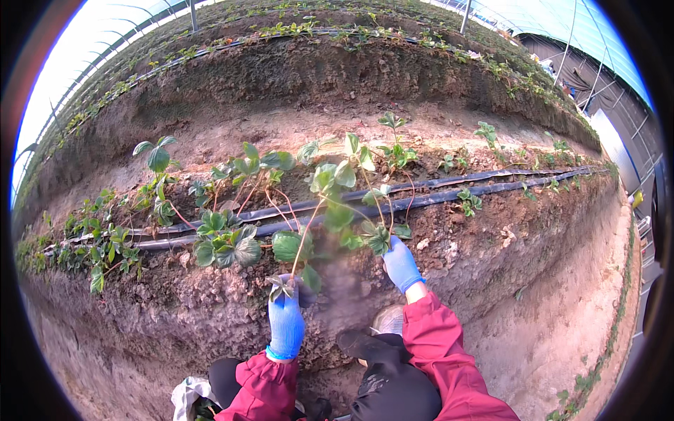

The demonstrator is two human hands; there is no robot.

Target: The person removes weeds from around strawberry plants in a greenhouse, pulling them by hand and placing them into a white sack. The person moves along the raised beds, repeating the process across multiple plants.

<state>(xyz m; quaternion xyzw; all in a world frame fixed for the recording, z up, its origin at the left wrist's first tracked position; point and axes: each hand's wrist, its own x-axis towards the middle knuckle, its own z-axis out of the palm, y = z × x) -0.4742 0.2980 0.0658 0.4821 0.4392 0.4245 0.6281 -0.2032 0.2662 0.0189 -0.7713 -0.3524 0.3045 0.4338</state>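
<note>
My left hand (286, 322), in a blue knit glove, is closed around a cut-looking strawberry stem (305, 239) with small greyish leaves (281, 288) at the fingers. The stem runs up to a spray of pale green leaves (333, 178), partly blurred. To the right, my gloved right hand (401, 266) pinches thin strawberry stems (390, 213) beside a toothed leaf (378, 239); its fingertips are partly hidden. Between the hands, more blurred leaves (338, 217) hang over the bed's front edge. A rooted strawberry plant (226, 239) grows just left of them.
Two black drip tapes (437, 197) run along the raised soil bed (474, 226). Behind lies a trench and another planted ridge (316, 68). A white bag (190, 394) with leaves is by my left knee. Metal posts (466, 17) stand under the greenhouse film.
</note>
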